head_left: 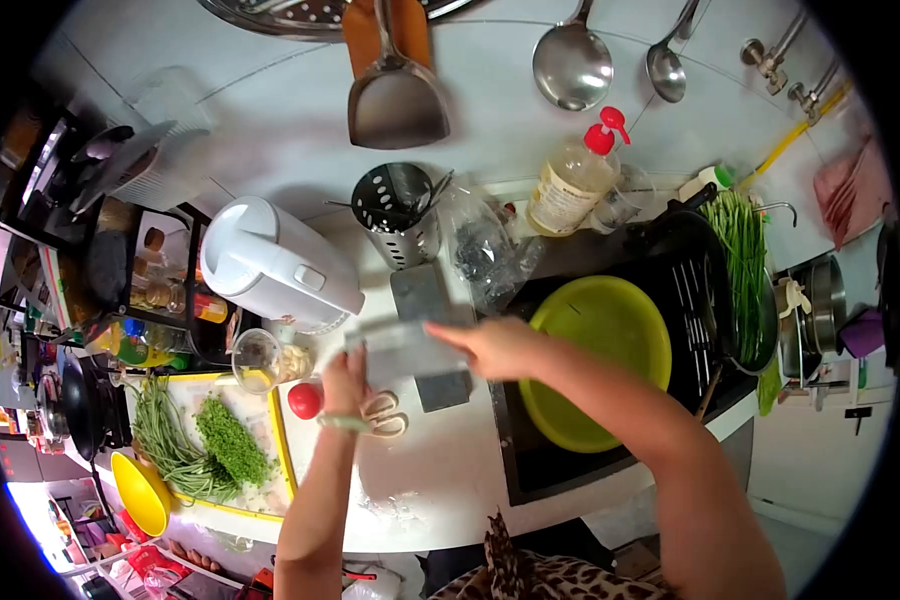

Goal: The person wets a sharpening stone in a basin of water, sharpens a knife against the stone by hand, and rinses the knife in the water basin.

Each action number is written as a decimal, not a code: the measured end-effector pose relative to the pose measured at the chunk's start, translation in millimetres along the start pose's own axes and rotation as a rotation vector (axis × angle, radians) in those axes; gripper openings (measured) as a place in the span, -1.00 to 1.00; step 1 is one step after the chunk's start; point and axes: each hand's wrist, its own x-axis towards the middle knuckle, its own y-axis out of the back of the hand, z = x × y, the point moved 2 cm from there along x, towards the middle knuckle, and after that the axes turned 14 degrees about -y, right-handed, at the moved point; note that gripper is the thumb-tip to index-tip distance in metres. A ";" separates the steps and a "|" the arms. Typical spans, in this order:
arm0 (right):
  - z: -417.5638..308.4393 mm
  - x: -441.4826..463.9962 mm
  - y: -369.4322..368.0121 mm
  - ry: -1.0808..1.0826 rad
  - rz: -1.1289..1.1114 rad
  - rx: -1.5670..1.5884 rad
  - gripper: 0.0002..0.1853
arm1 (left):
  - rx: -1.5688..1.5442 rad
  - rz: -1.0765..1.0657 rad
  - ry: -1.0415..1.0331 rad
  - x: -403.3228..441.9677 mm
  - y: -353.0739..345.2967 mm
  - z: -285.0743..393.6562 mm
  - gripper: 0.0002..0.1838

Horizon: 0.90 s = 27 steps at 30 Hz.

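Observation:
A wide grey blade, a cleaver (402, 354) blurred by motion, lies across a dark whetstone (442, 392) on the white counter. My left hand (343, 385) is closed at the cleaver's left end, where the handle is hidden. At the right end of the blade, my right hand (500, 348) grips its edge, with the index finger stretched along it. Close by my left wrist are a red tomato (305, 401) and pale-handled scissors (383, 413), partly covered.
A cutting board (282, 455) with chopped greens (232, 440) and long beans (160, 425) sits left. Behind stand a white kettle (270, 262) and a utensil holder (398, 225). A green basin (610, 425) fills much of the black sink (510, 470) on the right.

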 end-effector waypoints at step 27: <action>1.8 -44.9 -33.8 0.057 -0.243 -0.010 -0.10 | 0.039 0.040 0.188 -97.8 -4.8 -13.5 -0.66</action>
